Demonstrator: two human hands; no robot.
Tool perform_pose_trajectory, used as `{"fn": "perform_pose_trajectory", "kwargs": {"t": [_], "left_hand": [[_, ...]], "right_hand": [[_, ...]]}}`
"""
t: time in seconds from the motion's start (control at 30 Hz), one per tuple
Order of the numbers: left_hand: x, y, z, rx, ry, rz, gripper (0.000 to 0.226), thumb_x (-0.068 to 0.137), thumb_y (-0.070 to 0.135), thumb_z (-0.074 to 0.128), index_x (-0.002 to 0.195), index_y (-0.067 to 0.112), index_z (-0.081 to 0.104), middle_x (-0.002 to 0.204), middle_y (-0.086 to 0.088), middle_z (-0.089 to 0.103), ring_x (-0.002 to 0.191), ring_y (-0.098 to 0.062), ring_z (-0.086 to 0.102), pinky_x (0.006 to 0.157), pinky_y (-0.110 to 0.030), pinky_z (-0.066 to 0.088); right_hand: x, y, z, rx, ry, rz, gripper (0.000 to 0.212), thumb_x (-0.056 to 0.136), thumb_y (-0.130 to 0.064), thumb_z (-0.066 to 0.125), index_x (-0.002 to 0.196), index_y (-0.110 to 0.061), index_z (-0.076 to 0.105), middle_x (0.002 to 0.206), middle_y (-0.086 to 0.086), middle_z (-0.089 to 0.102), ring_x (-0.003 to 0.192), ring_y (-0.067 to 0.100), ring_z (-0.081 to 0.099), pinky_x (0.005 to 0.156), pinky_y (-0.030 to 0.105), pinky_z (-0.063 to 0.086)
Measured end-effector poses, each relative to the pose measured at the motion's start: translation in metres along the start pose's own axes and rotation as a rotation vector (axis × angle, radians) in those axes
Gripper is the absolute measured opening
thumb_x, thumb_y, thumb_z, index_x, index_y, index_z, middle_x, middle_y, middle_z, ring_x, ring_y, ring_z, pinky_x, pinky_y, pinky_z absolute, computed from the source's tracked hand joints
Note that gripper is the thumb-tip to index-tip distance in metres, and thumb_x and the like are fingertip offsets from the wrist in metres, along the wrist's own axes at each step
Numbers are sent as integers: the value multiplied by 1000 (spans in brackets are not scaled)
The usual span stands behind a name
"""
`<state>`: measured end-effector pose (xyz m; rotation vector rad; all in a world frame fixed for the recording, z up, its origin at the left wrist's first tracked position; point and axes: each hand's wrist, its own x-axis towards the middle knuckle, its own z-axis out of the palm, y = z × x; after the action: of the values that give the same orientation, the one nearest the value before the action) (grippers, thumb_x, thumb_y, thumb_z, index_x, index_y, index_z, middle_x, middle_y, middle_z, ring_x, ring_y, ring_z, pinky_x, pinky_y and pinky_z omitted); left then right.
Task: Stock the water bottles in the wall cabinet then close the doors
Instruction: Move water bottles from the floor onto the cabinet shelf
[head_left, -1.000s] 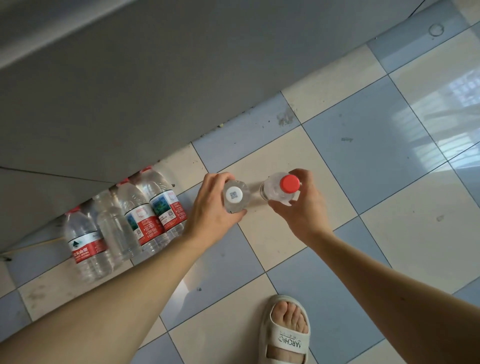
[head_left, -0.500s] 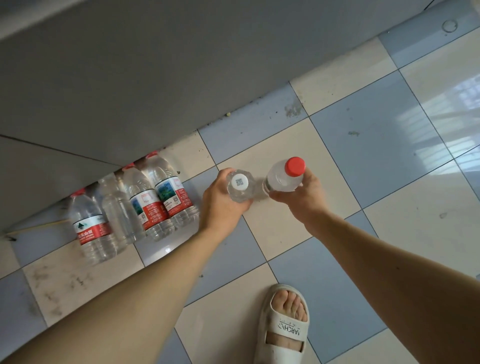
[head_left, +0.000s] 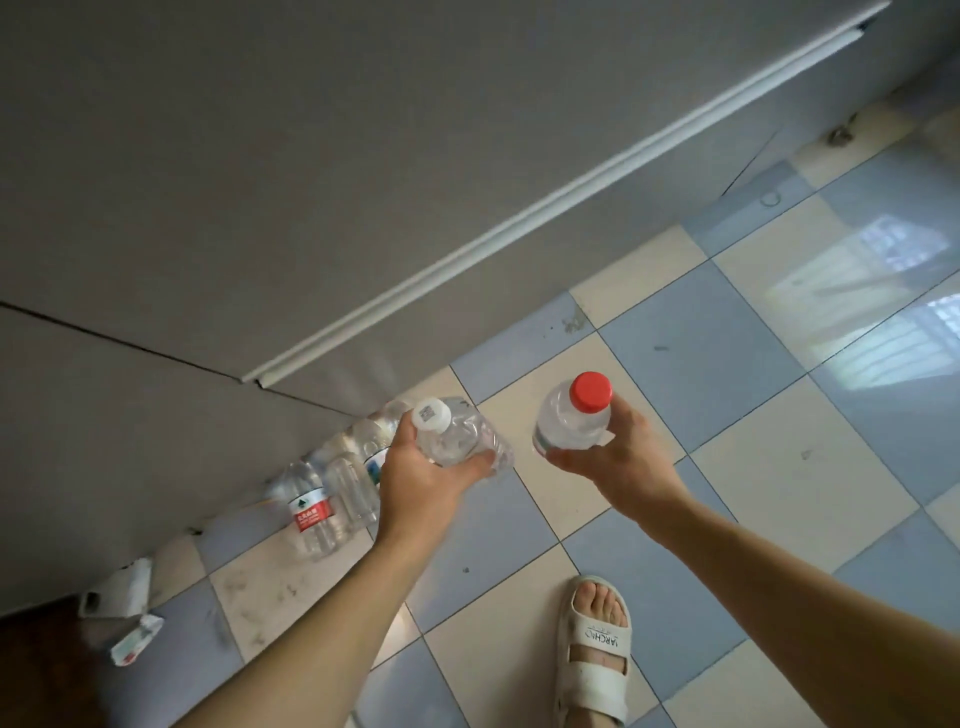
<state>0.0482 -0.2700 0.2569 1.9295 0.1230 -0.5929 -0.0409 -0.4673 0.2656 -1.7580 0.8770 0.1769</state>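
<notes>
Mid-frame, left hand (head_left: 415, 480) gripped a white-cap bottle (head_left: 457, 434), right hand (head_left: 618, 457) a red-cap bottle (head_left: 574, 418), both lifted off the floor (head_left: 727, 467), likely for carrying to the cabinet. Spare bottles (head_left: 322, 499) lay lower left by the wall.

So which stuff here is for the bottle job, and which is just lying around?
For the job:
- white-capped bottle held in the left hand
- red-capped bottle held in the right hand
- bottles on the floor by the wall

Just lying about:
- crumpled packaging
- small wrapper
- white sandal on the person's foot
</notes>
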Motion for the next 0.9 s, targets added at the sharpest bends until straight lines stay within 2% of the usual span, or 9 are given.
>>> {"fn": "perform_pose_trajectory", "kwargs": {"t": [0.07, 0.17, 0.3, 0.37, 0.47, 0.57, 0.7, 0.8, 0.9], "left_hand": [[-23, 41, -23, -33, -7, 21, 68, 44, 47, 89, 106, 33, 62, 94, 21, 72, 88, 1, 69, 73, -10, 51], [-62, 105, -59, -47, -35, 48, 60, 55, 36, 93, 108, 36, 64, 97, 19, 73, 89, -1, 70, 71, -17, 55], [-118, 191, -105, -81, -34, 111, 56, 64, 19, 95, 108, 35, 65, 100, 11, 75, 90, -7, 72, 61, -15, 55], [-146, 228, -129, -90, -31, 149, 53, 68, 16, 94, 108, 33, 65, 100, 9, 75, 89, -7, 73, 68, -20, 58], [-189, 275, -166, -101, -31, 185, 54, 67, 26, 93, 113, 32, 64, 103, 9, 75, 97, -10, 72, 84, -32, 58], [-226, 309, -200, -101, 1, 217, 51, 65, 34, 92, 107, 41, 65, 101, 14, 76, 94, -5, 73, 81, -27, 60], [-263, 350, -249, -138, 75, 315, 52, 68, 26, 94, 106, 48, 65, 100, 19, 75, 93, -1, 72, 73, -9, 52], [-285, 384, -296, -204, 129, 379, 55, 66, 28, 94, 109, 40, 63, 102, 19, 75, 95, 0, 71, 77, -10, 52], [-301, 416, -352, -258, 132, 482, 58, 66, 31, 91, 116, 38, 62, 107, 14, 76, 100, -4, 71, 82, -14, 54]], "right_hand": [[-26, -44, -14, -11, -14, -50, 71, 72, -18, 92, 134, -27, 57, 118, -14, 62, 112, 14, 55, 97, 34, 39], [-70, -111, -35, -46, -28, -120, 72, 73, -21, 91, 136, -27, 56, 119, -14, 61, 112, 14, 55, 101, 39, 43], [-140, -195, -67, -48, -61, -212, 71, 75, -23, 89, 137, -23, 56, 127, -6, 64, 115, 16, 58, 103, 40, 47], [-174, -233, -80, -35, -55, -243, 71, 74, -23, 90, 136, -21, 57, 127, -4, 65, 113, 16, 60, 100, 37, 49], [-223, -282, -95, 6, -46, -292, 68, 74, -25, 90, 133, -27, 56, 124, -8, 65, 111, 11, 60, 89, 19, 46], [-263, -326, -103, 73, -68, -326, 62, 74, -25, 90, 126, -35, 58, 119, -14, 67, 107, 3, 63, 73, 10, 51], [-304, -393, -105, 95, -117, -414, 61, 70, -25, 91, 123, -34, 62, 110, -17, 72, 103, 2, 67, 77, 17, 57], [-332, -449, -95, 80, -137, -493, 57, 67, -26, 92, 116, -35, 64, 106, -19, 72, 99, 0, 68, 69, 13, 55], [-363, -506, -72, 52, -137, -583, 54, 63, -39, 91, 109, -40, 63, 106, -19, 72, 100, 0, 68, 83, 25, 56]]}}
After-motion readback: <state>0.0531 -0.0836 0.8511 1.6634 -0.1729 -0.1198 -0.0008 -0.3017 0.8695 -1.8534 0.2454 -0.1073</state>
